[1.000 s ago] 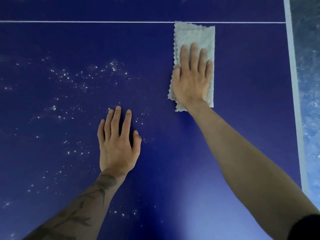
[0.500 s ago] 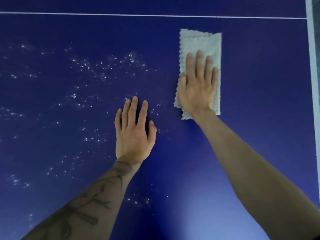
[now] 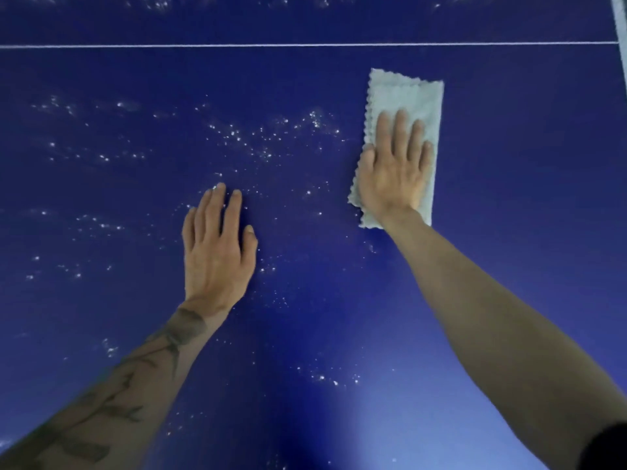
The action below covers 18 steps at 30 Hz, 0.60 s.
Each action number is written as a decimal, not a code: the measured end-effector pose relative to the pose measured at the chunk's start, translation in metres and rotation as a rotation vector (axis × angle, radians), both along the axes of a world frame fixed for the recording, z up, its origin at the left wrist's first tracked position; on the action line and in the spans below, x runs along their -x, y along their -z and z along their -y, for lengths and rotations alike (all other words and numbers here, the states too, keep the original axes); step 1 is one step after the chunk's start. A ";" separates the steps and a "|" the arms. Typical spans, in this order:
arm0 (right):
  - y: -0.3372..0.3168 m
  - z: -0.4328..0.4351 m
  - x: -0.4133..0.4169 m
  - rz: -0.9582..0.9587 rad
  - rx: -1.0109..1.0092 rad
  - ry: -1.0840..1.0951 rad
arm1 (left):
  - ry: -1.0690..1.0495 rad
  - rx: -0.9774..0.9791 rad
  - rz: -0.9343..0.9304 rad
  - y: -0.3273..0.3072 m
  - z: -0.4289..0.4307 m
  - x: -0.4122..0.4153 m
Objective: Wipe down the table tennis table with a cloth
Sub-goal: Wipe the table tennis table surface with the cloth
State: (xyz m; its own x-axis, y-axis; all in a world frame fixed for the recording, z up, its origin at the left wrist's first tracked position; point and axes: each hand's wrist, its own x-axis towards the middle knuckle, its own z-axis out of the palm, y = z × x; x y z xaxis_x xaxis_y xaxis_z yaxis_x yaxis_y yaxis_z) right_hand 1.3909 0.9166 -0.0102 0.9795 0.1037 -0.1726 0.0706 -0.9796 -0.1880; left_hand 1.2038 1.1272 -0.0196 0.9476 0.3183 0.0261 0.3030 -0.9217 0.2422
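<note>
The dark blue table tennis table [image 3: 526,198] fills the view. A pale grey folded cloth [image 3: 407,96] lies flat on it at the upper right. My right hand [image 3: 395,167] presses down on the cloth's lower half with straight fingers. My left hand [image 3: 217,245] rests flat on the bare table surface, to the left of the cloth and nearer to me. White specks and droplets [image 3: 258,140] are scattered over the table to the left of the cloth and around my left hand.
A thin white line [image 3: 305,45] runs across the table beyond the cloth. The table's white edge band [image 3: 621,25] shows at the far upper right. More specks [image 3: 332,379] lie between my forearms.
The cloth and my right hand have slid toward me, away from the white line. My left hand has shifted a little with the view. More of the speckled surface shows at the left.
</note>
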 end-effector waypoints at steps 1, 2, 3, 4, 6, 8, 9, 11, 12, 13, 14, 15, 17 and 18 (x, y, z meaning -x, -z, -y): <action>0.001 -0.018 0.003 -0.002 -0.007 -0.046 | -0.010 -0.008 -0.010 0.002 -0.009 0.000; 0.002 -0.033 0.010 0.001 -0.009 -0.116 | -0.017 -0.007 -0.023 0.003 -0.016 -0.001; 0.003 -0.042 0.021 0.004 -0.006 -0.198 | -0.021 0.000 -0.031 0.004 -0.020 -0.002; 0.004 -0.043 0.031 0.008 -0.002 -0.279 | -0.024 0.005 -0.035 0.005 -0.022 -0.003; 0.006 -0.029 0.039 0.003 0.011 -0.354 | -0.031 0.014 -0.035 0.006 -0.023 -0.003; 0.005 -0.010 0.029 -0.005 0.025 -0.269 | -0.033 0.017 -0.019 0.007 -0.023 -0.002; 0.004 -0.006 0.018 -0.001 0.036 -0.190 | -0.032 0.015 -0.008 0.007 -0.024 -0.002; 0.003 -0.014 -0.005 0.010 0.038 -0.052 | -0.028 0.006 0.006 0.009 -0.024 -0.003; 0.004 -0.026 -0.015 0.017 0.023 -0.018 | -0.029 -0.001 0.008 0.009 -0.025 -0.003; 0.004 -0.042 -0.022 0.018 0.007 -0.008 | -0.029 -0.007 0.007 0.009 -0.026 -0.003; 0.004 -0.059 -0.025 0.018 -0.004 -0.025 | -0.028 -0.011 0.005 0.009 -0.026 -0.003; 0.005 -0.076 -0.023 0.012 -0.007 -0.076 | -0.026 -0.012 0.003 0.009 -0.026 -0.003; 0.004 -0.101 -0.001 0.018 -0.002 -0.261 | -0.024 -0.011 0.003 0.008 -0.026 -0.004; 0.006 -0.106 0.015 0.028 0.007 -0.383 | -0.026 -0.013 0.005 0.008 -0.026 -0.004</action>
State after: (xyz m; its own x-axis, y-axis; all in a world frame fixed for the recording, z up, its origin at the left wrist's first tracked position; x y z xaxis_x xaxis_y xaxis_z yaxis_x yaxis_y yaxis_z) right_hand 1.3757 1.0221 -0.0163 0.8742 0.4623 -0.1483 0.4371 -0.8824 -0.1741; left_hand 1.2081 1.1529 -0.0277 0.9390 0.3421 0.0351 0.3252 -0.9167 0.2322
